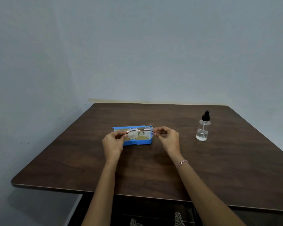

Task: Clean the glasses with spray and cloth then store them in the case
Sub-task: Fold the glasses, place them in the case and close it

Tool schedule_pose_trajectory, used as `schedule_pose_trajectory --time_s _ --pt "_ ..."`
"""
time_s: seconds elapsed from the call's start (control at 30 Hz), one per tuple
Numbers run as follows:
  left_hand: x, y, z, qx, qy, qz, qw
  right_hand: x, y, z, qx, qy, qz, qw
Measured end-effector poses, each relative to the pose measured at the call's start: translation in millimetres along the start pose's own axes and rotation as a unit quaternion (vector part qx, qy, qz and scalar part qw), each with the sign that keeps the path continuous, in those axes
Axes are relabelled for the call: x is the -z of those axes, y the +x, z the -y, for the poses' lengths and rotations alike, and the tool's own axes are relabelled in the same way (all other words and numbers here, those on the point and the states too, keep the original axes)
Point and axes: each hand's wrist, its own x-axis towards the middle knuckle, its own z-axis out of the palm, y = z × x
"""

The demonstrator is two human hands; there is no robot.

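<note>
Both hands, left hand [112,143] and right hand [169,137], pinch the glasses [140,133] by their ends over the blue case [137,142] (spray bottle [203,128] far right).

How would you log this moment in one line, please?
left hand pinches glasses at one end | right hand pinches other end | glasses over open case | bottle upright, apart, at right

A dark wood-grain table [137,168] with rounded corners stands against a plain pale blue-grey wall [137,46]. Light is soft and even.
</note>
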Motion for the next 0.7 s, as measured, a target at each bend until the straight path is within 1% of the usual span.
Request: schedule_pose_trajectory --time_s 0.17,0.33,0.5,0.7 --pt "12 9 10 -0.034 0.09 -0.026 0.995 -16 2 3 0.012 -0.047 0.014 0.999" --pt "17 18 8 -0.075 0.149 -0.042 0.985 -28 1 3 0.067 -0.09 0.015 0.994" --pt "16 27 11 -0.114 0.162 -0.028 0.98 -30 2 4 0.11 -0.119 0.013 0.987" --pt "12 26 23 -0.132 0.185 -0.033 0.973 -32 2 -2 0.119 -0.128 0.019 0.984"
